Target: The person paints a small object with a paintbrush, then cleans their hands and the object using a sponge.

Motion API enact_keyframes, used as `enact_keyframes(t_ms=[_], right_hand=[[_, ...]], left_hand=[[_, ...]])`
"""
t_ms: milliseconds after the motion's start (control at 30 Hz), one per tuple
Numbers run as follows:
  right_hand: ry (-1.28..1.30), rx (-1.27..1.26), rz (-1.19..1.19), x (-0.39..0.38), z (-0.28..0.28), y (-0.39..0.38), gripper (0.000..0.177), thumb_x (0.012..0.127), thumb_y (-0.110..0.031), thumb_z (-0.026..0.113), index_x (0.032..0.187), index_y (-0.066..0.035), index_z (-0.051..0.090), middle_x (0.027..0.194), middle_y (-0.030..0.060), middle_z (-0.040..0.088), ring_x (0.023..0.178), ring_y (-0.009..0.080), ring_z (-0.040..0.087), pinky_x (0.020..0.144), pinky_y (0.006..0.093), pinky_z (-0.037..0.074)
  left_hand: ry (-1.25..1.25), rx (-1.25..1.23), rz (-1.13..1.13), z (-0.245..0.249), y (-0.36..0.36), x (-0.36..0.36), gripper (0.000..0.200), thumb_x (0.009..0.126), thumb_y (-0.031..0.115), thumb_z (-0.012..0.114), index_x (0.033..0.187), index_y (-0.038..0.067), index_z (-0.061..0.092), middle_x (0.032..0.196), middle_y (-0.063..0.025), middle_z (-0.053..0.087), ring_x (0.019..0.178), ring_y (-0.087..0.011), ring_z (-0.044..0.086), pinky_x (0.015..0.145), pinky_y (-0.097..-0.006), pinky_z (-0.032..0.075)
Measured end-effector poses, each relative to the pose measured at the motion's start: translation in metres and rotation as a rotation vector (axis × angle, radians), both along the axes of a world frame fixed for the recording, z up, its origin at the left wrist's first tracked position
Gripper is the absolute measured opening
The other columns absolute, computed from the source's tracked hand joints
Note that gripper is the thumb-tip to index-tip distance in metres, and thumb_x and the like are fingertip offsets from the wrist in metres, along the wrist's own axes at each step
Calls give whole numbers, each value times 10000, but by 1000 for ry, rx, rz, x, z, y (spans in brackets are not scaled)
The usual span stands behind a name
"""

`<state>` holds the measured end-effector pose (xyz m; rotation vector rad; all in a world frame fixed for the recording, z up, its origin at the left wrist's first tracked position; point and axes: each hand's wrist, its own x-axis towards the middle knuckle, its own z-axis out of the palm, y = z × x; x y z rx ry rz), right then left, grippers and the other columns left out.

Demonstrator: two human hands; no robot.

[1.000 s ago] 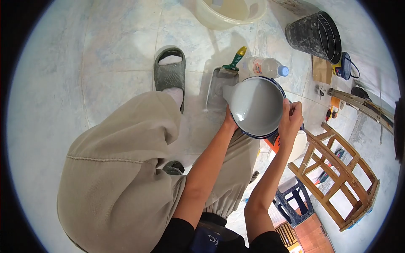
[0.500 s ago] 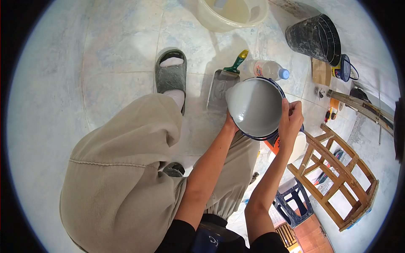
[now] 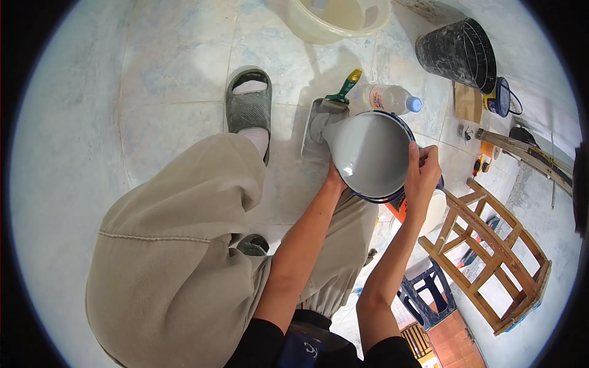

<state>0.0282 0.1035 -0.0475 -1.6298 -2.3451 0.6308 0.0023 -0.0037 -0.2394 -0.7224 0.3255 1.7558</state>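
Grip: left hand [image 3: 335,176], right hand [image 3: 423,168] both grasping tilted bucket [image 3: 379,200] | paint [image 3: 371,153] pouring into tray [image 3: 306,134] | risk: steeper tilt could overflow tray

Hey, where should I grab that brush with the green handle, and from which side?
Probably best by the brush handle, mid-length, from above and slightly left. It slants out past the far end of the tray, while the bristle end sits at the tray and the bottle lies close on the right.
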Motion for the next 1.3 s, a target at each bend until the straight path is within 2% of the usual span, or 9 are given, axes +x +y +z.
enact_keyframes(t_ms=[167,267,467,567,733,833,1033,1300], right_hand=[[-59,5,-6,-4,3,-1,382,972,-265,697,802,-8,471,636,76,486,580,175,428,559,336,383],[-14,32,10,-3,0,-1,408,986,-286,691,775,-17,469,611,32,452,579,118,378,527,296,342],[10,25,9,-1,0,-1,408,986,-281,690,772,-19,462,615,30,447,580,119,376,529,295,342],[-3,-1,-20,1,0,1,388,965,-263,706,790,-11,469,630,76,497,568,176,430,554,337,385],[9,-7,-31,0,-2,5,391,965,-263,705,786,-13,465,626,79,493,559,178,427,550,340,383],[9,-14,-30,0,-2,3,395,964,-265,706,781,-16,459,620,79,486,558,180,426,549,342,382],[10,18,-9,6,-5,6,406,963,-277,705,778,-15,456,611,84,475,555,190,421,545,351,377],[-16,17,11,4,-3,3,413,965,-289,700,777,-10,462,604,89,470,544,198,414,536,366,369]], left_hand=[[3,3,-8,2,-1,0,602,1020,466,441,1426,26,510,1367,-159,607,1203,-306,629,995,-477,545],[-5,49,17,-2,0,1,596,1020,458,445,1426,27,510,1366,-161,607,1206,-307,627,994,-481,544],[4,55,24,-18,0,11,596,1015,456,453,1428,30,511,1365,-161,608,1204,-305,628,991,-480,544],[15,18,7,-27,0,15,591,1014,455,450,1422,33,517,1362,-155,611,1200,-301,629,986,-475,545],[-69,39,39,-17,0,10,570,1011,443,456,1401,35,537,1337,-143,628,1175,-288,642,973,-462,550],[3,-39,14,-13,-2,10,551,1008,426,467,1396,43,547,1313,-138,644,1156,-279,652,972,-450,552],[26,-26,-18,-14,-1,8,521,1013,402,477,1396,57,549,1295,-123,656,1140,-266,660,961,-427,557],[-42,-30,-22,-11,-7,10,530,1016,407,471,1408,58,539,1326,-129,638,1178,-280,642,976,-447,551]])
